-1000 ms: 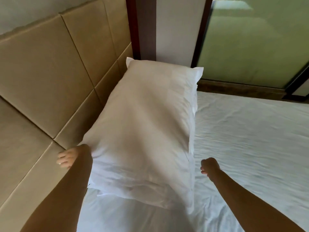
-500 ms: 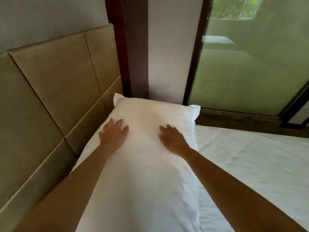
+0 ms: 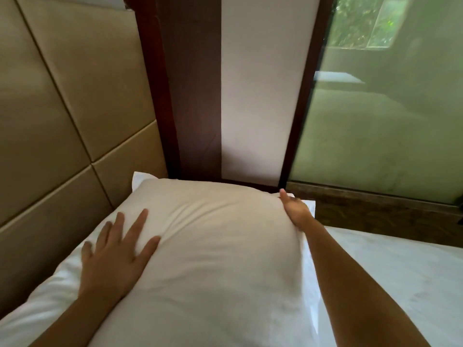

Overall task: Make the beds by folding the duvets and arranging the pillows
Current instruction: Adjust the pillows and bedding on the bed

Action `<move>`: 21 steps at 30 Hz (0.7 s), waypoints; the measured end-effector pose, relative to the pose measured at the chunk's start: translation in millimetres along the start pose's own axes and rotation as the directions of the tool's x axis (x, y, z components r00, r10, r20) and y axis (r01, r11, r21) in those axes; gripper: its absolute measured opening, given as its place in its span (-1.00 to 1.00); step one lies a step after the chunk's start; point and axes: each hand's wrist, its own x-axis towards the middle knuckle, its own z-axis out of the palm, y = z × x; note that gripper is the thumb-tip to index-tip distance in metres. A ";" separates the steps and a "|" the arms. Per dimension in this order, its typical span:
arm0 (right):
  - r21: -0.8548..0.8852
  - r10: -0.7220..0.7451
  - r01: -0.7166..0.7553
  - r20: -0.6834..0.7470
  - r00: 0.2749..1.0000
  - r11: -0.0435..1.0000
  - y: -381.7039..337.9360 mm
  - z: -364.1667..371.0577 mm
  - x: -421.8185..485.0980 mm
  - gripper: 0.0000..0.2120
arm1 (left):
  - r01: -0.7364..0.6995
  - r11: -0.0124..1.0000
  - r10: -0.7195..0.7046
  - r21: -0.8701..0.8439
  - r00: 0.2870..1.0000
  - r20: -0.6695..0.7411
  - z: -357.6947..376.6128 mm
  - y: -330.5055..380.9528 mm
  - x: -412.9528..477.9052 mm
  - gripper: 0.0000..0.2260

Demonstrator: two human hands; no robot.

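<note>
The plump white fabric pillow (image 3: 213, 246) fills the lower middle of the frame, lying on the bed with its far end close against the dark reddish-brown wooden post (image 3: 190, 96) and its left side along the tan padded panelled headboard (image 3: 62, 108).

My left hand (image 3: 115, 254) lies flat on the pillow's left part, at the lower left of the frame. Its fingers are straight and spread wide, and the palm presses into the fabric, which creases around it.

My right hand (image 3: 297, 211) is at the pillow's far right corner, right of centre. It is set against the pillow's side with the thumb pointing up along the top edge. The fingers are hidden behind the bulge, so I cannot tell whether they grip the pillow or only push on it.

The wrinkled white bed sheet (image 3: 400, 271) stretches over the lower right of the frame, touching the pillow's right edge. Above it runs a brown wooden ledge (image 3: 375, 216), and over that a greenish frosted glass pane (image 3: 388, 121) takes the upper right. A pale off-white wall panel (image 3: 260, 96) stands between the post and the glass.
</note>
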 end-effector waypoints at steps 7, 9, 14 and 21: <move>0.164 0.332 -0.310 -0.125 0.935 0.936 34.7 -16.0 38.4 -0.73 | 0.016 0.998 -0.014 0.052 0.999 -0.042 33.4 8.5 2.0 -0.29; 0.173 0.249 -0.195 -0.385 0.889 0.965 -5.6 -29.5 36.9 -0.72 | 0.025 0.999 -0.023 0.045 0.999 -0.031 25.4 10.7 0.4 -0.26; -0.239 -0.402 0.375 -0.073 0.913 0.896 -125.1 23.7 -18.5 -0.60 | 0.028 0.998 -0.032 -0.049 0.996 -0.079 -9.9 21.1 52.3 -0.42; -0.509 -0.443 0.469 0.180 0.878 0.722 -80.1 105.4 -59.1 -0.41 | 0.122 0.886 0.090 -0.448 0.902 0.423 13.2 15.7 186.9 -0.48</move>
